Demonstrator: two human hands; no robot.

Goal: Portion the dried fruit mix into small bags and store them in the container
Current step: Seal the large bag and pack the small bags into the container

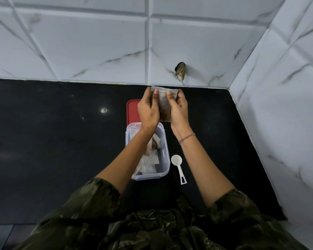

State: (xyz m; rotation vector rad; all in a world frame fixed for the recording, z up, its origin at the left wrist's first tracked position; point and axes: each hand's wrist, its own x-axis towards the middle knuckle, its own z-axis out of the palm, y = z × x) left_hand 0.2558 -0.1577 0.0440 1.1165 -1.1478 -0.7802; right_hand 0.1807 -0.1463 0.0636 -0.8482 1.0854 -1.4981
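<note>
A small clear bag (164, 105) with brown dried fruit mix in its lower half hangs upright between both hands, above the black counter. My left hand (148, 110) pinches its top left edge. My right hand (178, 109) pinches the top right edge, thumb on the front. Below them stands a clear plastic container (165, 159), open, holding several filled small bags; my left forearm crosses over it. Its red lid (132, 110) lies flat just behind it.
A white plastic measuring scoop (178, 166) lies on the black counter (61, 141) to the right of the container. White marble-look tiled walls close the back and right side. A dark broken hole (180, 70) marks the back wall.
</note>
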